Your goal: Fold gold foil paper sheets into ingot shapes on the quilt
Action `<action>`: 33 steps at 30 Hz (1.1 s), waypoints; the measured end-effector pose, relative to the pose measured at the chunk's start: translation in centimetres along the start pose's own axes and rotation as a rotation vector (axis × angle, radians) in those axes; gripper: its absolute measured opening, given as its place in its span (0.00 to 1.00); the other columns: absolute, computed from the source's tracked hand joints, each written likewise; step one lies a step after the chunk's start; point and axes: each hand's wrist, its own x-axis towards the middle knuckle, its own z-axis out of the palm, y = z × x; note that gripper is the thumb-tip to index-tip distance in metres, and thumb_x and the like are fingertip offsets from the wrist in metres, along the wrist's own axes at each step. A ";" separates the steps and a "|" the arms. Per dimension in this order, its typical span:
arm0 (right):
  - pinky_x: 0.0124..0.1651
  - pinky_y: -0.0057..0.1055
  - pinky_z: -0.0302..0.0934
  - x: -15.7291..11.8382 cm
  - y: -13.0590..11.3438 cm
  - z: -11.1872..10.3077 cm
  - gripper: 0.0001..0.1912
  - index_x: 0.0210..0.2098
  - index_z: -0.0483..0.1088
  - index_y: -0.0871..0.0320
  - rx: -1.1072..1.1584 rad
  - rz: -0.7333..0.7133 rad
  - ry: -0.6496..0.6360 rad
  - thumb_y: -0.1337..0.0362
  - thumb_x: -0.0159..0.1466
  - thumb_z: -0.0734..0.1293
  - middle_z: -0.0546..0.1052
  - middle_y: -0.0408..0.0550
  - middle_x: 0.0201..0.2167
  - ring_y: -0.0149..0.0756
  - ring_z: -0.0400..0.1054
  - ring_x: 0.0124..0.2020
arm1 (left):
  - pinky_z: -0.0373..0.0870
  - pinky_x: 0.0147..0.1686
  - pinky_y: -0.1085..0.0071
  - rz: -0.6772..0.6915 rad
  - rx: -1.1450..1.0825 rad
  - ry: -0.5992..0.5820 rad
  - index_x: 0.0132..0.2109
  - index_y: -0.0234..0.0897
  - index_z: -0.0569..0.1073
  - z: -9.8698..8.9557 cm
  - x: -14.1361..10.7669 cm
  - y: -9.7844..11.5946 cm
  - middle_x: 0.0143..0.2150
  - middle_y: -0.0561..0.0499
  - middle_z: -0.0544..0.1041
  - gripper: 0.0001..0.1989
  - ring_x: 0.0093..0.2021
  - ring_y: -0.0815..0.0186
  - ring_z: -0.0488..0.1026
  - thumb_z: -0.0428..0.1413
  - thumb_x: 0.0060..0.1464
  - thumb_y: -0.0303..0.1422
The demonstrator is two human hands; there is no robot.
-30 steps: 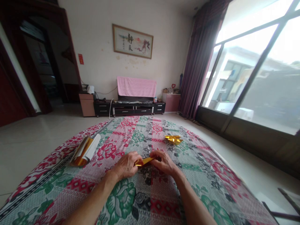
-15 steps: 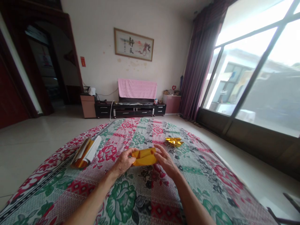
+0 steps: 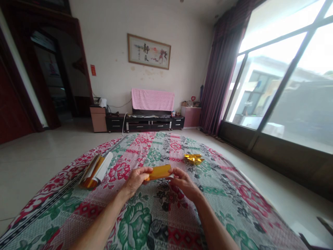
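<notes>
Between my two hands, a folded piece of gold foil paper (image 3: pixel 159 172) is held just above the patterned cloth (image 3: pixel 145 194). My left hand (image 3: pixel 136 178) pinches its left end between thumb and fingers. The right end is gripped by my right hand (image 3: pixel 182 180), where a bit of white underside shows near the thumb. Beyond my right hand, a shiny folded gold foil piece (image 3: pixel 194 159) with pointed ends rests on the cloth. To the left lies a curled stack of gold and white paper sheets (image 3: pixel 96 171).
A low black TV cabinet (image 3: pixel 151 124) stands by the far wall, with a pink cloth (image 3: pixel 153 99) draped over the screen on it. Tiled floor (image 3: pixel 52 149) surrounds the cloth-covered surface. Large windows (image 3: pixel 275 86) and a purple curtain (image 3: pixel 214 83) are on the right.
The gold paper, with two raised folds showing before, now appears as a narrower, flatter strip. My right hand's fingers have drawn in closer around its right end.
</notes>
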 end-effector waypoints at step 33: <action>0.37 0.28 0.62 0.8 1.3 -0.1 0.17 0.34 0.73 0.58 0.085 0.021 0.239 0.54 0.49 0.72 0.78 0.49 0.36 0.36 0.71 0.37 | 0.66 0.39 0.70 0.144 -0.150 -0.080 0.31 0.34 0.75 -0.4 0.1 -0.5 0.41 0.47 0.77 0.11 0.39 0.63 0.72 0.62 0.38 0.35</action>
